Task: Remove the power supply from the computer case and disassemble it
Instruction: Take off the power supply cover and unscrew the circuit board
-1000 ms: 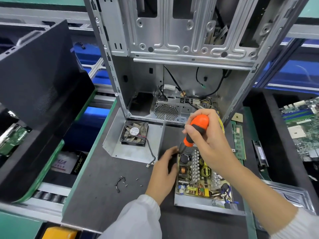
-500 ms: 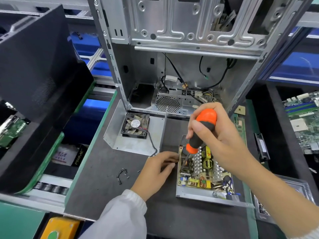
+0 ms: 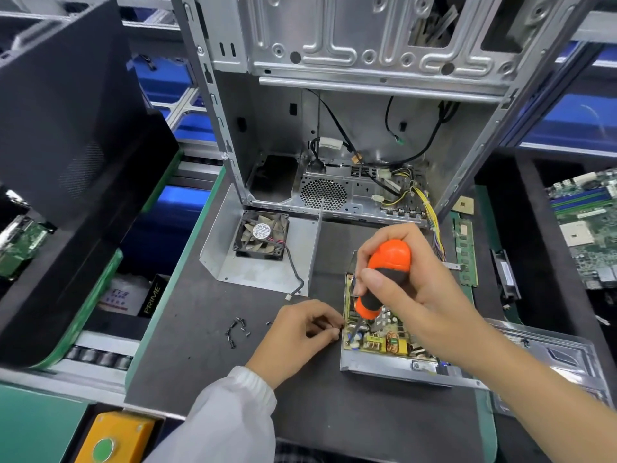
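Observation:
The open power supply lies on the dark mat in front of the upright, emptied computer case. Its circuit board is exposed. My right hand grips an orange and black screwdriver, whose tip stands on the board's near left corner. My left hand rests on the mat against the supply's left wall. Its curled thumb and fingers pinch something small and dark, apparently a screw. The supply's cover with its fan lies to the left.
Several loose screws lie on the mat left of my left hand. A memory stick and a chip lie to the right, a motherboard beyond. A black panel leans at left. A metal panel lies at lower right.
The screwdriver has moved from the far end of the board to its near left corner. My left hand slid back along the supply's left wall and curled its fingers.

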`<state>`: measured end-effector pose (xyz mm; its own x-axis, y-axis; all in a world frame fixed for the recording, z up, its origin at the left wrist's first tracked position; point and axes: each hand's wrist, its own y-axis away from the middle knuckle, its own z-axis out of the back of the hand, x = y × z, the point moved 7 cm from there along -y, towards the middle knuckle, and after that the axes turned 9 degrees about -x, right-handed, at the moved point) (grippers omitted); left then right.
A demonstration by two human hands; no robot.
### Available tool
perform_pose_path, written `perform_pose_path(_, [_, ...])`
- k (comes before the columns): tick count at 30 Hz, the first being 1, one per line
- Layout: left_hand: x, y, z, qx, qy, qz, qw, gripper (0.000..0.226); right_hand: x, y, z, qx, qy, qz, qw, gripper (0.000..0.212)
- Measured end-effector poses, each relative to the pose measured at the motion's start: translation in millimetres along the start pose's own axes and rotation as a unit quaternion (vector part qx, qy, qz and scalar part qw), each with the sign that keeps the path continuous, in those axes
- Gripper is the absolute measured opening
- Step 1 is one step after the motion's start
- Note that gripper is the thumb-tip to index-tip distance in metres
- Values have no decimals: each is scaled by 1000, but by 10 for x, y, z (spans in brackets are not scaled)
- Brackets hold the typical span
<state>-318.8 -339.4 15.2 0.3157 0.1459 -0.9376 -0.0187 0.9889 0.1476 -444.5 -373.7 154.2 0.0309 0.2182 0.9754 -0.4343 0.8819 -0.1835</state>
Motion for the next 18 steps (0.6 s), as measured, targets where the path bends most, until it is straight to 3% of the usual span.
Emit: perform_pose_path(18, [11,60,-17,-7,15,0,1000,23,-23,64,-68,15,28,15,999,17])
